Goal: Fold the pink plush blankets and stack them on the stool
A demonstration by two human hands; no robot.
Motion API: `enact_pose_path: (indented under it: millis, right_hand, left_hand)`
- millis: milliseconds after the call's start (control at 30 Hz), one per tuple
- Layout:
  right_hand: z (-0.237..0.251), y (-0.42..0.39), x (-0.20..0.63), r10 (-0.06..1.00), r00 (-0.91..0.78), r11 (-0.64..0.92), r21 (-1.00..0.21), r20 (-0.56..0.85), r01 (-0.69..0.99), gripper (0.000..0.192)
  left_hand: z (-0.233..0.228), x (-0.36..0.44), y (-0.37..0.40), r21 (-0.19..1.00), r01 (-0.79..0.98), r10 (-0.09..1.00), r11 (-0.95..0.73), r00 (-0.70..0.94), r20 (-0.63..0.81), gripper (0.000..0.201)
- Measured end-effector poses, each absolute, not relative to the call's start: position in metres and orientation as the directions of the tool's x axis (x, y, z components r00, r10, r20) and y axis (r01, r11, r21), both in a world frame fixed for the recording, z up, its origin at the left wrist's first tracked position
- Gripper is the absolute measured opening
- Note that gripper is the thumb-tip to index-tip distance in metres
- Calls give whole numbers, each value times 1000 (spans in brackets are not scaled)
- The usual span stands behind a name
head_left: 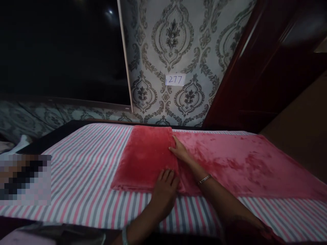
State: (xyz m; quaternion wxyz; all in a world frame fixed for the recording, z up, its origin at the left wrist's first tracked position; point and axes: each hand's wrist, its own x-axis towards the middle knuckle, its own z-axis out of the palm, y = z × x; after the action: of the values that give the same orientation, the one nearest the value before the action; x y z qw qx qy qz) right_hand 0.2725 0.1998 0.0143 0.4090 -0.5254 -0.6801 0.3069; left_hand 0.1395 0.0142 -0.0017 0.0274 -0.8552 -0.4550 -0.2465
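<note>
On red blanket [145, 156]: left hand [165, 191], right hand [181, 150]

A large black screen [61, 51] with a thin pale frame takes up the upper left, a small glare near its top right corner. Beside it, silvery wallpaper [204, 73] carries dark leafy medallions, and a white paper label [175, 80] reading "277" in handwriting is stuck to it. A glossy dark-red panel [245, 81] slants down on the right, next to a brown surface [298, 136]. Pink, grey and white stripes run across the cloth [76, 163] over a black tabletop [55, 136]. The dim, crumpled item [63, 234] at bottom left may be a plastic bag.
</note>
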Motion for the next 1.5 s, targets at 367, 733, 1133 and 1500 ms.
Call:
enact_pose_path:
  millis: [367,733,1133,1500]
  right_hand:
    - [38,116,260,847,-346,505,-405,405,763,74]
    - [63,108,245,847,-517,528,-300,123,794,46]
    - [98,240,105,657,-743,752,-166,128,638,58]
    - [91,271,66,533,-846,831,185,3,524,28]
  left_hand:
    - [58,42,-2,313,813,743,-490,202,638,36]
    - [28,-29,-6,785,614,924,84,-344,170,81]
    - [-36,-26,-9,784,619,853,-30,-394,343,67]
    - [-47,-19,-14,730,678,815,-86,-374,443,62]
